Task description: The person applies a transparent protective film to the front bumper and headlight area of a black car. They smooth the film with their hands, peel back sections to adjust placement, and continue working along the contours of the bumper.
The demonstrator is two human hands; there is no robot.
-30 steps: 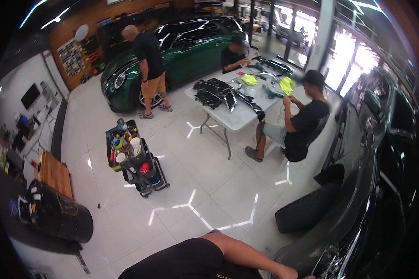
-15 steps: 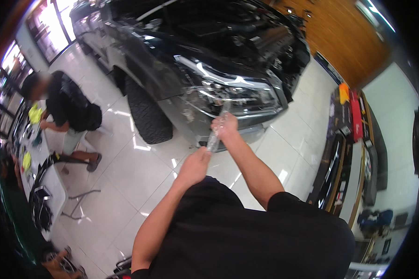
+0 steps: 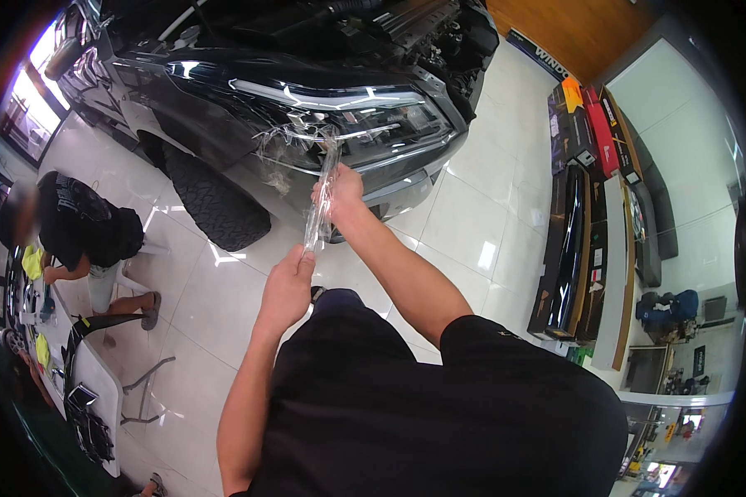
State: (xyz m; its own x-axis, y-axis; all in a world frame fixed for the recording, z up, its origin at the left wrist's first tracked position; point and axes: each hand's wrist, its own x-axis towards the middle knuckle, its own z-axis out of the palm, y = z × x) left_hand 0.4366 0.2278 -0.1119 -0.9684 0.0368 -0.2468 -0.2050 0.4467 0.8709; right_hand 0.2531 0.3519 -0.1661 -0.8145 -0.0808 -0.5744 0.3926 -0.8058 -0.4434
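Note:
Clear plastic film [image 3: 317, 219], bunched into a crinkled strip, runs between my two hands and up to the front corner of a dark car. My left hand [image 3: 288, 291] grips the lower end of the strip. Farther up, nearer the car, my right hand [image 3: 346, 196] is closed around it. Wrinkled film also shows at the inner end of the headlight [image 3: 373, 120] and on the grey bumper corner [image 3: 298, 186] below it. Just where the film is attached is hard to make out.
The car's bonnet is up, with its engine bay [image 3: 423, 37] exposed. The front tyre [image 3: 211, 203] stands left of the film. A person [image 3: 87, 215] bends over a white table [image 3: 99, 373] at left. Long boxes [image 3: 568, 248] line the right side.
The view has shifted, so the car and my hands sit farther left in it. My hands are somewhat farther apart, with more of the film strip showing between them.

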